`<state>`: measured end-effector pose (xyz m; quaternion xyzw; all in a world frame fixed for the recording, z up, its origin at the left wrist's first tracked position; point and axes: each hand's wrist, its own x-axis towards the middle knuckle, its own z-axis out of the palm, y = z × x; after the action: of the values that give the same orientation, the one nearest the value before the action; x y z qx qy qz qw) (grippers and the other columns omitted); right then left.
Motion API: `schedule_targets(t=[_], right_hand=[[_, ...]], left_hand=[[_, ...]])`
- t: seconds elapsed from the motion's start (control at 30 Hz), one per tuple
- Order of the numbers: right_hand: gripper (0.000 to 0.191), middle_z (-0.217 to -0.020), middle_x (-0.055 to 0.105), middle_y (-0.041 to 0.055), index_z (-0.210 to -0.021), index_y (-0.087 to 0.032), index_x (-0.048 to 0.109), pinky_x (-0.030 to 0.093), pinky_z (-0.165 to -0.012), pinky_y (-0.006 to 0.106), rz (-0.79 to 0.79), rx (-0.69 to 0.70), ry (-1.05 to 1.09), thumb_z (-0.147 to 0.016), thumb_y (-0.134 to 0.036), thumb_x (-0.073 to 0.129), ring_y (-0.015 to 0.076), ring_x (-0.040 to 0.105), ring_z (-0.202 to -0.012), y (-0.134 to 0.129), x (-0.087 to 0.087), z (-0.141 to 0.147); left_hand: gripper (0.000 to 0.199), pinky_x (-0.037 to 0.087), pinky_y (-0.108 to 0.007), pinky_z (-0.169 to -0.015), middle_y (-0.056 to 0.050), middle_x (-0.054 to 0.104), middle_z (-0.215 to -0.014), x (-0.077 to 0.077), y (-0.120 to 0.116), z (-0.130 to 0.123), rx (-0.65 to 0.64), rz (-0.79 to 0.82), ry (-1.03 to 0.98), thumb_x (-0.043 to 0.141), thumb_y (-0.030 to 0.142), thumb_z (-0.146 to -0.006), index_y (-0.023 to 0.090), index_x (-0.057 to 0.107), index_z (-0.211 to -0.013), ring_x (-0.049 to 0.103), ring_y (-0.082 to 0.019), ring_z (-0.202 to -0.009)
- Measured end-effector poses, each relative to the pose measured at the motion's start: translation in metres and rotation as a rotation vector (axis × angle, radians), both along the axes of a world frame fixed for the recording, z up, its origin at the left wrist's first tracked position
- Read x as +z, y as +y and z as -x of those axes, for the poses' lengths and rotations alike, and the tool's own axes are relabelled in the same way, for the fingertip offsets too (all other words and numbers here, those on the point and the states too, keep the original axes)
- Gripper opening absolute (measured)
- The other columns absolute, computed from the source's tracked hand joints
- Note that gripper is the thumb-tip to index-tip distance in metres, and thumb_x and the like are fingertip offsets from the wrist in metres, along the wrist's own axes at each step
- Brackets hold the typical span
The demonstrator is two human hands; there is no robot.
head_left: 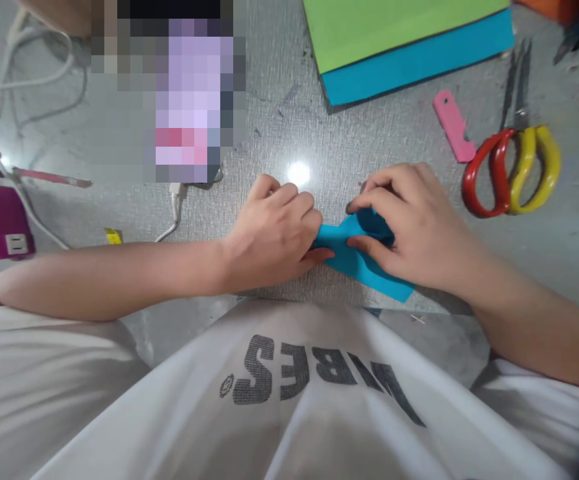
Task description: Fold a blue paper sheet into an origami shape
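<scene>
A folded piece of blue paper (369, 267) lies at the near edge of the table, between my two hands. My left hand (279, 223) has its fingers curled and pinches the paper's narrow left end, with the thumb along the lower side. On the other end, my right hand (404, 213) grips a raised fold between thumb and fingers. Part of the paper is hidden under the right fingers. To the right of that hand lie scissors (512, 167) with one red and one yellow handle, blades pointing away.
Green (409, 30) and blue sheets (419, 70) are stacked at the back. Beside the scissors is a pink flat tool (454, 127). A blurred-out device (189, 100) with a white cable (175, 207) stands back left. A purple socket block (2, 220) sits far left.
</scene>
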<state>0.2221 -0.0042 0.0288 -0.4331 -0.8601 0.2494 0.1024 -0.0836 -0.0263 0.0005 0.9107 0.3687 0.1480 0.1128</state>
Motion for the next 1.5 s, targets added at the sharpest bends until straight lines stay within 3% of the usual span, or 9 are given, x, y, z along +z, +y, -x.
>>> schedule_targets(t=[0.13,0.27,0.5,0.63,0.77,1.07,1.2,1.3,1.5], right_hand=[[0.016,-0.129,0.079,0.0162,-0.109,-0.03,0.076,0.054,-0.109,0.062,0.053,0.035,-0.014,-0.103,-0.039,0.088,0.0457,0.071,-0.125,0.007,0.0,-0.004],[0.029,-0.095,0.078,0.0054,-0.092,-0.032,0.064,0.052,-0.098,0.053,0.199,0.065,0.011,-0.107,-0.045,0.086,0.0351,0.074,-0.099,0.01,0.01,-0.003],[0.037,-0.093,0.083,0.0038,-0.091,-0.035,0.069,0.058,-0.099,0.056,0.099,-0.123,0.222,-0.114,-0.059,0.082,0.0333,0.077,-0.092,-0.011,0.034,0.002],[0.017,-0.101,0.087,0.0029,-0.103,-0.036,0.08,0.06,-0.088,0.05,0.075,-0.22,0.314,-0.109,-0.049,0.09,0.0304,0.079,-0.09,-0.018,0.038,0.005],[0.015,-0.101,0.087,0.0037,-0.107,-0.035,0.084,0.064,-0.085,0.049,0.139,-0.321,0.332,-0.102,-0.045,0.094,0.0302,0.078,-0.09,-0.019,0.034,0.014],[0.031,-0.095,0.084,0.0026,-0.104,-0.031,0.085,0.06,-0.075,0.045,0.294,-0.345,0.403,-0.095,-0.058,0.098,0.0263,0.073,-0.081,-0.01,0.022,0.021],[0.059,-0.064,0.058,-0.0011,-0.076,-0.031,0.069,0.045,-0.06,0.042,0.395,-0.309,0.314,-0.104,-0.079,0.089,0.0215,0.055,-0.063,-0.008,0.018,0.021],[0.071,-0.059,0.049,-0.0011,-0.07,-0.03,0.061,0.04,-0.059,0.043,0.388,-0.308,0.326,-0.103,-0.088,0.087,0.0211,0.049,-0.061,-0.008,0.017,0.022],[0.067,-0.062,0.049,-0.0007,-0.07,-0.029,0.064,0.045,-0.067,0.044,0.336,-0.323,0.251,-0.106,-0.079,0.09,0.0221,0.052,-0.065,-0.007,0.025,0.024]], left_hand=[[0.037,0.05,-0.06,-0.103,-0.013,0.077,-0.105,-0.005,0.0,-0.001,0.016,0.016,-0.058,0.081,0.057,-0.117,0.022,0.081,-0.104,0.069,-0.035,-0.105],[0.028,0.047,-0.059,-0.105,-0.013,0.082,-0.111,-0.012,0.002,-0.001,0.0,0.058,-0.146,0.078,0.051,-0.119,0.024,0.081,-0.115,0.072,-0.036,-0.108],[0.047,0.055,-0.053,-0.107,-0.007,0.086,-0.095,-0.018,0.024,-0.001,-0.045,0.293,-0.565,0.075,0.072,-0.124,0.029,0.088,-0.109,0.079,-0.026,-0.091],[0.055,0.061,-0.047,-0.084,-0.007,0.086,-0.087,-0.016,0.026,-0.003,0.001,0.509,-0.753,0.094,0.083,-0.109,0.029,0.091,-0.1,0.077,-0.025,-0.08],[0.061,0.053,-0.038,-0.061,-0.007,0.087,-0.086,-0.012,0.02,-0.005,0.117,0.647,-0.806,0.095,0.086,-0.107,0.025,0.095,-0.105,0.073,-0.02,-0.071],[0.064,0.063,-0.035,-0.064,-0.006,0.088,-0.086,-0.014,0.018,-0.01,0.256,0.657,-0.893,0.102,0.087,-0.099,0.024,0.094,-0.099,0.08,-0.022,-0.077],[0.065,0.063,-0.035,-0.064,-0.006,0.088,-0.087,-0.016,0.02,-0.012,0.292,0.647,-0.936,0.103,0.089,-0.097,0.024,0.093,-0.096,0.081,-0.022,-0.079],[0.066,0.061,-0.034,-0.062,-0.005,0.086,-0.084,-0.015,0.022,-0.012,0.277,0.648,-0.946,0.103,0.089,-0.097,0.024,0.093,-0.094,0.079,-0.021,-0.075],[0.064,0.059,-0.033,-0.062,-0.005,0.087,-0.085,-0.011,0.024,-0.012,0.225,0.618,-0.948,0.097,0.087,-0.105,0.023,0.093,-0.097,0.076,-0.018,-0.073]])
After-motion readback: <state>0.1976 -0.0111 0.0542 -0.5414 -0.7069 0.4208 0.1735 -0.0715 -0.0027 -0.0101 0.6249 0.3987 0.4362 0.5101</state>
